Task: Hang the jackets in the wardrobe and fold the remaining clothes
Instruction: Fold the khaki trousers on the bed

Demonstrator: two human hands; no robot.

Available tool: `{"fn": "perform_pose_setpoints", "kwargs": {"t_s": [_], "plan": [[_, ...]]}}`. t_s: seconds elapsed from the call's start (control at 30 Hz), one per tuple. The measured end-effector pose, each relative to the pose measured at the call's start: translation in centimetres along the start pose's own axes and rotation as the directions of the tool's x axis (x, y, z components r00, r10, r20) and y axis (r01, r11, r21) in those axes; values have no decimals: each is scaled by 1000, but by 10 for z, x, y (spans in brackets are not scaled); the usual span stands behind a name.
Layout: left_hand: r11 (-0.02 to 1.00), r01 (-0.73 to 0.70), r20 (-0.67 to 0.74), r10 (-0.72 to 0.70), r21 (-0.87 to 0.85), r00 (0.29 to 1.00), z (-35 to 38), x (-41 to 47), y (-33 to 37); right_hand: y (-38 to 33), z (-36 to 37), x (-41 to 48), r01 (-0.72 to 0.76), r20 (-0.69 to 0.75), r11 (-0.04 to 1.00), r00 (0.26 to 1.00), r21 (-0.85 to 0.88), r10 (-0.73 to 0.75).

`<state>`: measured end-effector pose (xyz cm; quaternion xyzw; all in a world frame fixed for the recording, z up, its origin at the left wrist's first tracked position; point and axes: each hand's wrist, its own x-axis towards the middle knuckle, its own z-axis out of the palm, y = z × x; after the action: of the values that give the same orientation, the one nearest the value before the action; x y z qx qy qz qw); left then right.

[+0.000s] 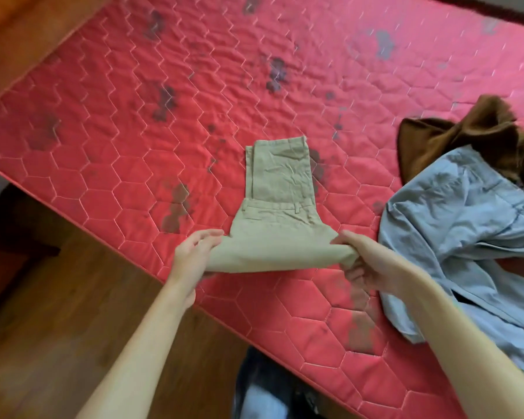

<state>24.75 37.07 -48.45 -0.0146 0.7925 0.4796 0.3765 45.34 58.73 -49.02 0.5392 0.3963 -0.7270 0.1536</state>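
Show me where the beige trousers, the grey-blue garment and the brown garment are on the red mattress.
beige trousers (280,176): head view, on the folded leg part lying flat.
grey-blue garment (454,225): head view, on its wide middle panel.
brown garment (430,140): head view, on its bare upper fold.

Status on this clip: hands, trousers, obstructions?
Left hand and right hand grip khaki trousers, near fold lifted. Grey garment, brown garment heaped to the right, clear of trousers.
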Motion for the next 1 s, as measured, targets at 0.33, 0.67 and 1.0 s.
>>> {"fn": "perform_pose_setpoints", "kwargs": {"t_s": [0.33,0.67,1.0], "plan": [[980,-86,6,88,-182,996,26,130,157,-203,-3,49,99,17,972,994,212,-105],[973,-227,-64,223,-50,973,78,306,219,-326,5,163,326,-334,939,902,108,-275],[145,-541,452,397,829,799,170,327,40,-165,45,287,92,-12,156,825,-983,-565]]}}
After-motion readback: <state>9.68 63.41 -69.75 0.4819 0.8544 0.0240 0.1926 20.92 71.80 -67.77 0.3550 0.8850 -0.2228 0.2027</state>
